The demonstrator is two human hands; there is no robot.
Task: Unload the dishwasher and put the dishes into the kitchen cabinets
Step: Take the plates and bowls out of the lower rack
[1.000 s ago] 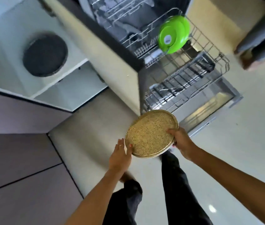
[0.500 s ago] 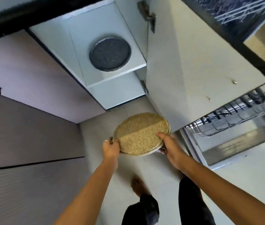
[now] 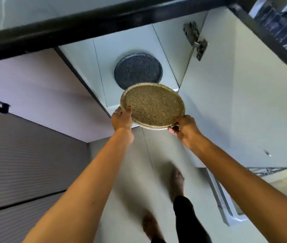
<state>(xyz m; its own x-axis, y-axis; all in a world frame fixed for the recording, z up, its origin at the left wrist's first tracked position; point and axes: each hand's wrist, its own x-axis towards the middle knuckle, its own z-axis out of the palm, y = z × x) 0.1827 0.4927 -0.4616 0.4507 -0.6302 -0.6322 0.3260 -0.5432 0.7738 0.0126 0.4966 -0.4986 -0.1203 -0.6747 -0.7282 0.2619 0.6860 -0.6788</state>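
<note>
A speckled tan plate, apparently a thin stack, is held level in front of an open low cabinet. My left hand grips its left rim, thumb on top. My right hand grips the right rim from below and the side. A dark speckled plate lies flat on the white cabinet shelf, just beyond the tan plate. The dishwasher's lower rack and open door show at the right edge.
The open cabinet door with its metal hinge stands to the right of the shelf. A black counter edge runs above. Closed grey cabinet fronts fill the left. My bare feet stand on the pale floor.
I have turned from the dishwasher to the cabinet. Both hands have carried the tan plate up and forward, so it now overlaps the front of the shelf below the dark plate.
</note>
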